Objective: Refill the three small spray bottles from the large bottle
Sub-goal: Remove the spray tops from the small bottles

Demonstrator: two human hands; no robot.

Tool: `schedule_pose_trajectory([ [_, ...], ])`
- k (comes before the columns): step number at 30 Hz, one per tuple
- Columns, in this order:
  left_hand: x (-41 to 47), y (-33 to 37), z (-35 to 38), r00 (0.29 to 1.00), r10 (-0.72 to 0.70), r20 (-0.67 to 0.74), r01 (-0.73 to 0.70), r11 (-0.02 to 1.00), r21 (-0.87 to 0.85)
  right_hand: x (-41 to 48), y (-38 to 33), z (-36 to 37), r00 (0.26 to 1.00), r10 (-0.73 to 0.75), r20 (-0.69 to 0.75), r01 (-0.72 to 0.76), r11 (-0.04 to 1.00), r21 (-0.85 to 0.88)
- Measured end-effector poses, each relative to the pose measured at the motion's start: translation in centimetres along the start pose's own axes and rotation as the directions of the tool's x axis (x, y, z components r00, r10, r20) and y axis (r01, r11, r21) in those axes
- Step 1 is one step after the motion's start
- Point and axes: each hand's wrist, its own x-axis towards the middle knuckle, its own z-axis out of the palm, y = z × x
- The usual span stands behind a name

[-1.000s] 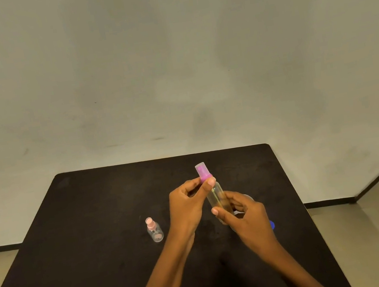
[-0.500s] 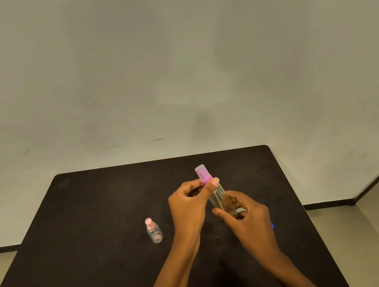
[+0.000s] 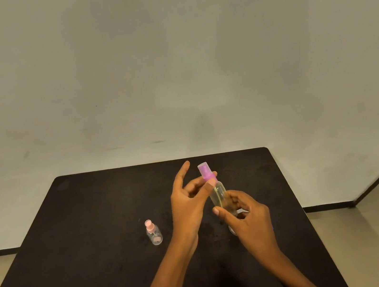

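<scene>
I'm working over the black tabletop (image 3: 92,272), right of its middle. My right hand (image 3: 251,218) is curling round the body of the clear spray bottle (image 3: 218,195), holding it tilted. My left hand (image 3: 189,206) is pinching its collar, forefinger sticking out free. The small bottle (image 3: 154,233) is standing apart, nearer the left edge. I'm worrying that a hard twist could be popping the pink cap (image 3: 205,171) loose and jolting liquid out.
</scene>
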Motion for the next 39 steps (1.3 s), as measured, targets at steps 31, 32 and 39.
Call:
schedule_pose_trajectory([
  [31, 0.58, 0.11, 0.07, 0.998, 0.045, 0.04, -0.047, 0.998, 0.034, -0.34, 0.0, 0.21, 0.999, -0.004, -0.051, 0.007, 0.998, 0.056],
  [32, 0.69, 0.09, 0.09, 0.998, 0.052, 0.038, -0.054, 0.997, 0.057, -0.39, 0.03, 0.25, 0.999, -0.001, -0.043, 0.003, 0.999, 0.054],
  [39, 0.74, 0.64, -0.44, 0.991, -0.023, 0.134, 0.04, 0.992, -0.122, -0.28, -0.12, 0.09, 0.998, -0.01, -0.056, 0.014, 0.997, 0.07],
])
